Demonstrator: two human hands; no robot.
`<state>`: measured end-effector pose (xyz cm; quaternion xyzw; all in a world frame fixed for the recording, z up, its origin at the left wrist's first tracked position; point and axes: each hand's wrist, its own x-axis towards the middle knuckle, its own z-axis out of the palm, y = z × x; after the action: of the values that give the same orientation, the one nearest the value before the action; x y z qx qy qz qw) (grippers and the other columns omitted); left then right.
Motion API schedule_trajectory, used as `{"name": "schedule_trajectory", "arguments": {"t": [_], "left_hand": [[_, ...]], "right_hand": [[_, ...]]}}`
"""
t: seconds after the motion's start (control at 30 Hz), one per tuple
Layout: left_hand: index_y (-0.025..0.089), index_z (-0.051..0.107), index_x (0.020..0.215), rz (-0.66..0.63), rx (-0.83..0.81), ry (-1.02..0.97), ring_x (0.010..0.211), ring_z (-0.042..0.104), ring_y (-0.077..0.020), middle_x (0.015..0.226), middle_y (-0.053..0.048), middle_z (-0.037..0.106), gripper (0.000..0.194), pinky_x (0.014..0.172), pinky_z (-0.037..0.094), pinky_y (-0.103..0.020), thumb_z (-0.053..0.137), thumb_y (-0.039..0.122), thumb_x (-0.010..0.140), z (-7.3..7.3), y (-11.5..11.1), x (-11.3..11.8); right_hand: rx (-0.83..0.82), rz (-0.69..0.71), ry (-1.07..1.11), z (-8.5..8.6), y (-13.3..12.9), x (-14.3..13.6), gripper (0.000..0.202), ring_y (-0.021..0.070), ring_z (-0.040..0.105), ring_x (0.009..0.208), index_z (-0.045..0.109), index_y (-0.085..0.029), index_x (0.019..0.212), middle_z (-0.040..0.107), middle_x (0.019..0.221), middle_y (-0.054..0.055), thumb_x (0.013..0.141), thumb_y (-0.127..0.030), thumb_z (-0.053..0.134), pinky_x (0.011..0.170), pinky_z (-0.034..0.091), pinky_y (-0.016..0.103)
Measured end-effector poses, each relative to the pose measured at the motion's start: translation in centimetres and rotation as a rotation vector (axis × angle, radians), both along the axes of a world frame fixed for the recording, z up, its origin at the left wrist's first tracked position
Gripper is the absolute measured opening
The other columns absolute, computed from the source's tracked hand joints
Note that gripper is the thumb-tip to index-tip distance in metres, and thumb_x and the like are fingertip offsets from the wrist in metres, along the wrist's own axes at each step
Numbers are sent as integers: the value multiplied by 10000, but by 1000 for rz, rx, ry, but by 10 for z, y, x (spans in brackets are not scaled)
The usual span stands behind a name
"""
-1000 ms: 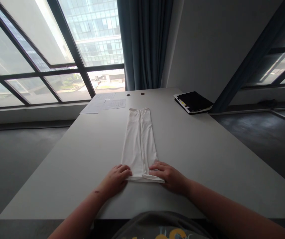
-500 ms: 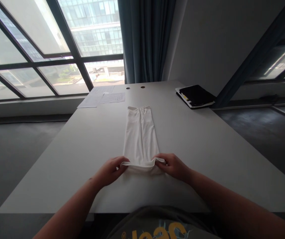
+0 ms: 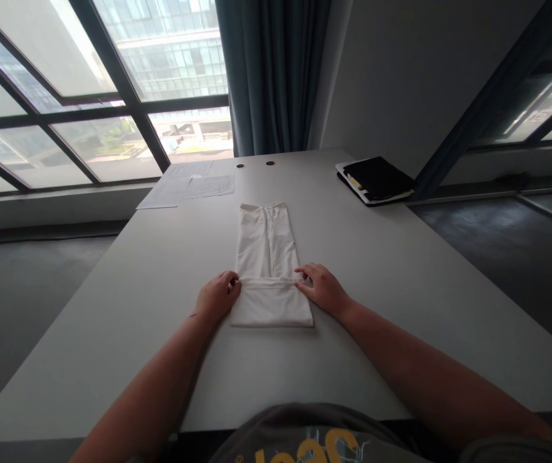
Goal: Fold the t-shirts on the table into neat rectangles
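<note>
A white cloth garment [image 3: 268, 257] lies lengthwise on the white table [image 3: 362, 263], its near end turned over into a flat flap whose edge runs straight across. At the left end of that edge, my left hand [image 3: 218, 294] has its thumb and fingers pressed together on the fabric. My right hand [image 3: 322, 287] is at the opposite end, index finger and thumb apart, the thumb touching the flap's corner. Creases run down the upper part of the garment.
Printed papers [image 3: 174, 186] lie at the table's far left. A black folder [image 3: 379, 178] rests on white sheets at the far right. Two round holes are near the far edge. Beyond stand a blue curtain [image 3: 273, 77] and windows.
Both hands have moved away from the body, carrying the garment's near edge forward and laying it down as a flat flap. My right hand's fingers have loosened. The view has shifted slightly.
</note>
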<state>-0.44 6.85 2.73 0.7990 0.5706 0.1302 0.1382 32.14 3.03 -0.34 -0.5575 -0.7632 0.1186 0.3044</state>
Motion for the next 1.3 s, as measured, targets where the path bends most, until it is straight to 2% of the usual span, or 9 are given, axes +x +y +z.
{"name": "schedule_trajectory", "arguments": {"t": [0.2, 0.33, 0.43, 0.53, 0.67, 0.83, 0.97, 1.13, 1.3], "left_hand": [[241, 667, 971, 49, -20, 25, 814, 675, -198, 938, -31, 750, 118, 731, 442, -283, 572, 310, 960, 4, -4, -1], [245, 670, 1165, 41, -43, -46, 829, 686, -181, 1034, -35, 758, 238, 768, 477, -278, 548, 294, 966, 2, 0, -7], [246, 662, 1269, -74, -17, -126, 935, 696, -174, 1216, -49, 729, 338, 872, 511, -283, 494, 247, 976, -1, 6, -17], [248, 679, 1298, -262, 38, -186, 1167, 658, -209, 1338, -62, 689, 367, 1052, 491, -329, 482, 250, 988, -5, 11, -25], [265, 694, 1309, -445, 81, -211, 1240, 626, -239, 1327, -65, 706, 378, 1119, 475, -380, 510, 245, 981, -14, 16, -25], [256, 736, 1181, -362, 56, -211, 973, 693, -211, 1147, -60, 739, 294, 950, 538, -334, 525, 289, 978, -15, 16, -20], [247, 745, 1077, -312, 25, -205, 774, 659, -168, 1014, -41, 731, 248, 791, 530, -290, 530, 322, 977, -12, 15, -19], [238, 740, 1037, -287, 44, -206, 771, 658, -175, 972, -41, 733, 255, 771, 518, -293, 517, 350, 986, -12, 15, -21], [256, 734, 1001, -248, 81, -186, 877, 690, -204, 983, -43, 746, 241, 807, 525, -300, 508, 340, 994, -16, 17, -20]], "right_hand": [[-2, -62, 30, 4, 2, 6, 60, 231, 618, 834, 663, -238, 959, 678, 809, 22, 909, -209, 650, 806, 490, 351], [87, 22, -19, 13, -4, 2, 66, 244, 608, 863, 679, -224, 933, 698, 875, 61, 947, -208, 617, 857, 490, 388], [93, 141, -74, 17, -9, -1, 97, 262, 603, 933, 709, -212, 983, 705, 965, 89, 963, -213, 614, 901, 490, 409], [72, 186, -112, 17, -11, -2, 112, 264, 595, 955, 725, -210, 1014, 699, 995, 91, 962, -211, 625, 915, 494, 414], [68, 177, -135, 13, -10, -2, 108, 263, 594, 946, 720, -200, 1038, 693, 1001, 92, 950, -202, 657, 912, 496, 414], [55, 162, -143, 11, -8, -2, 34, 260, 588, 934, 686, -211, 934, 673, 966, 84, 948, -192, 661, 894, 489, 402], [37, 163, -122, 11, -7, -2, 84, 256, 585, 937, 638, -212, 880, 655, 959, 84, 952, -168, 634, 894, 479, 394], [41, 156, -52, 10, -5, 0, 97, 245, 585, 922, 593, -216, 912, 657, 962, 81, 964, -138, 568, 878, 470, 372], [49, 133, -39, 5, -2, 1, 100, 235, 572, 867, 576, -223, 885, 640, 899, 58, 948, -148, 590, 837, 460, 356]]}}
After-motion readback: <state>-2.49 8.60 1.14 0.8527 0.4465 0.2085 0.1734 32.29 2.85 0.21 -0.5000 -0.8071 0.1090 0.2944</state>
